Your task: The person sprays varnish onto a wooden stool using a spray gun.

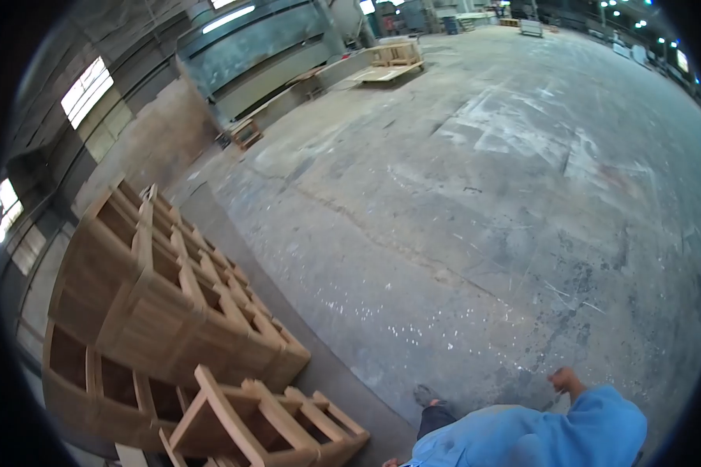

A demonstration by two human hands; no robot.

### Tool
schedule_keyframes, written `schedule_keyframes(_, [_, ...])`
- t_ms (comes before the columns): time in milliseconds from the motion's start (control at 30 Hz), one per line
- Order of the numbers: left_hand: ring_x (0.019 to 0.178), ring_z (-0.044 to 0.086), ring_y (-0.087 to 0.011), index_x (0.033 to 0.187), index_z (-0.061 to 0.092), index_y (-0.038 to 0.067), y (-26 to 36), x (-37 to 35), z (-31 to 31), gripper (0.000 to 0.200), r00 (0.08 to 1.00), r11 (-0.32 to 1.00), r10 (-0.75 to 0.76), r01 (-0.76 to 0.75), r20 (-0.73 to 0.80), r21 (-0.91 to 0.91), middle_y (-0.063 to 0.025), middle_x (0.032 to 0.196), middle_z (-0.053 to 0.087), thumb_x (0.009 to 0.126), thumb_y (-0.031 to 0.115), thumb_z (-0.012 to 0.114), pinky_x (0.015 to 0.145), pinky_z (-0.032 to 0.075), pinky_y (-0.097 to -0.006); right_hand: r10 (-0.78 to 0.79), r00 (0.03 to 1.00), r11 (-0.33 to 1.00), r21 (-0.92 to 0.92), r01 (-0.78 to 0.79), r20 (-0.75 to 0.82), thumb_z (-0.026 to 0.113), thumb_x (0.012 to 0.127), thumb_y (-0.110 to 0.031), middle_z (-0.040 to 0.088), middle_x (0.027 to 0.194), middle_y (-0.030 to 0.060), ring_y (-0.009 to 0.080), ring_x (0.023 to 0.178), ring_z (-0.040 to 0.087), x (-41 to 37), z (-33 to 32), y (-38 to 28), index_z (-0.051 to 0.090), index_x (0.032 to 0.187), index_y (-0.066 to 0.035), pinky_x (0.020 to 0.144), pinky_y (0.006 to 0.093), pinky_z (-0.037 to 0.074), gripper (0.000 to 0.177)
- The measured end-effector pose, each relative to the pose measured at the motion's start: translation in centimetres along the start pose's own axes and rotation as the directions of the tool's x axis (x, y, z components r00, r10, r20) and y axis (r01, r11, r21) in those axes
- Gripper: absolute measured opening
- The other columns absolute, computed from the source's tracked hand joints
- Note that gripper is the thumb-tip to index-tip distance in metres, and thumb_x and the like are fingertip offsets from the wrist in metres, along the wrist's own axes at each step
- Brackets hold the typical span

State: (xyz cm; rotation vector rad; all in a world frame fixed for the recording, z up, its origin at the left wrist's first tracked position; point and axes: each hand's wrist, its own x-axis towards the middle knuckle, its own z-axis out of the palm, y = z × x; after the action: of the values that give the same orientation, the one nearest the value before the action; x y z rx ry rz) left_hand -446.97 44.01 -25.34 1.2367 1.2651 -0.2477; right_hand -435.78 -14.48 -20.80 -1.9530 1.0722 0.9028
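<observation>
My right hand (566, 381) hangs at the end of a blue sleeve at the lower right, over the concrete floor. Its fingers look curled, but whether anything is in them is too small to tell. Only a sliver of my left hand (391, 462) shows at the bottom edge, near a wooden frame (276, 424); its fingers are hidden. My blue shirt (522, 436) and one dark shoe (423, 395) are in view.
Stacked wooden furniture frames (156, 311) stand along the left. A low wooden platform (389, 72) bears a wooden piece farther off. A small wooden crate (247, 134) sits by a large metal booth (257, 54). The concrete floor (413, 233) has cracks and white specks.
</observation>
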Motion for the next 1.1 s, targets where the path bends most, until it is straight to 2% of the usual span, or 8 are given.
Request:
schedule_keyframes(100, [0.053, 0.057, -0.0198, 0.09, 0.056, 0.008, 6.3, 5.0, 1.8, 0.012, 1.0, 0.999, -0.028, 0.028, -0.005, 0.034, -0.0075, 0.066, 0.057, 0.089, 0.018, 0.062, 0.045, 0.048, -0.035, -0.055, 0.994, 0.997, -0.056, 0.06, 0.092, 0.069, 0.086, -0.036, 0.07, 0.087, 0.0149, 0.0275, 0.072, 0.069, -0.1, 2.5, -6.0, 0.067, 0.106, 0.003, 0.061, 0.0411, 0.058, 0.044])
schedule_keyframes(333, [0.054, 0.057, -0.0193, 0.091, 0.056, 0.006, 28.7, 18.8, 7.2, 0.012, 0.989, 0.984, 0.146, -0.148, 0.028, 0.101, -0.0075, 0.067, 0.058, 0.088, 0.017, 0.061, 0.045, 0.048, -0.0349, -0.018, 0.997, 0.948, 0.317, 0.039, -0.069, 0.069, 0.086, -0.034, 0.07, 0.088, 0.0167, 0.0273, 0.07, 0.069, -1.8, 3.1, -20.6, 0.065, 0.11, 0.003, 0.059, 0.0409, 0.057, 0.044])
schedule_keyframes(500, [0.064, 0.061, -0.0196, 0.1, 0.056, 0.008, 52.4, 21.8, 20.8, 0.02, 0.924, 0.924, 0.306, -0.346, 0.228, 0.163, -0.0061, 0.077, 0.063, 0.089, 0.025, 0.058, 0.051, 0.047, -0.0309, 0.103, 0.991, 0.906, 0.419, -0.057, -0.087, 0.069, 0.087, -0.031, 0.069, 0.086, 0.0181, 0.0281, 0.067, 0.069, 0.5, 4.7, -26.9, 0.064, 0.11, 0.005, 0.056, 0.0417, 0.057, 0.043])
schedule_keyframes(567, [0.086, 0.065, -0.0245, 0.112, 0.053, 0.009, 59.4, 23.4, 26.7, 0.029, 0.901, 0.889, 0.349, -0.405, 0.259, 0.213, -0.0101, 0.099, 0.067, 0.093, 0.031, 0.058, 0.071, 0.051, -0.0423, 0.178, 0.978, 0.9, 0.42, -0.117, -0.108, 0.072, 0.082, -0.028, 0.066, 0.072, 0.0135, 0.0234, 0.057, 0.064, 1.7, 4.9, -30.4, 0.066, 0.094, 0.004, 0.049, 0.039, 0.051, 0.035])
schedule_keyframes(667, [0.091, 0.065, -0.0248, 0.116, 0.052, 0.008, 66.7, 27.3, 34.1, 0.033, 0.851, 0.848, 0.392, -0.481, 0.35, 0.221, -0.0112, 0.102, 0.067, 0.093, 0.031, 0.058, 0.075, 0.051, -0.0425, 0.131, 0.989, 0.935, 0.34, -0.099, -0.072, 0.072, 0.082, -0.027, 0.066, 0.068, 0.0137, 0.025, 0.057, 0.065, 9.7, 5.2, -34.8, 0.067, 0.085, 0.005, 0.05, 0.0393, 0.051, 0.033])
schedule_keyframes(900, [0.066, 0.065, -0.0224, 0.096, 0.059, 0.004, 69.3, 36.1, 37.8, 0.026, 0.937, 0.908, 0.205, -0.29, 0.282, 0.301, -0.0082, 0.077, 0.066, 0.091, 0.029, 0.061, 0.05, 0.049, -0.0376, -0.157, 0.97, 0.976, 0.122, 0.182, -0.187, 0.064, 0.087, -0.029, 0.067, 0.067, 0.0156, 0.025, 0.056, 0.065, 23.9, -5.0, -62.6, 0.068, 0.077, 0.005, 0.052, 0.0384, 0.053, 0.036])
schedule_keyframes(1000, [0.064, 0.063, -0.0219, 0.091, 0.059, 0.004, 69.8, 36.9, 38.3, 0.025, 0.99, 0.943, 0.044, -0.086, 0.137, 0.322, -0.008, 0.074, 0.064, 0.09, 0.028, 0.061, 0.049, 0.048, -0.0374, -0.285, 0.92, 0.908, 0.23, 0.349, -0.268, 0.067, 0.085, -0.032, 0.068, 0.071, 0.0129, 0.0188, 0.06, 0.064, 27.6, -10.7, -77.6, 0.063, 0.116, 0.005, 0.056, 0.0338, 0.052, 0.049])
schedule_keyframes(1100, [0.062, 0.062, -0.0214, 0.086, 0.058, 0.004, 73.2, 40.1, 41.8, 0.024, 0.997, 0.945, -0.043, 0.017, 0.072, 0.327, -0.0078, 0.071, 0.063, 0.089, 0.027, 0.061, 0.049, 0.047, -0.0372, -0.392, 0.849, 0.823, 0.279, 0.496, -0.355, 0.071, 0.079, -0.035, 0.069, 0.072, 0.0146, 0.0247, 0.064, 0.067, 32.3, -14.4, -89.4, 0.066, 0.11, 0.004, 0.064, 0.0367, 0.053, 0.05])
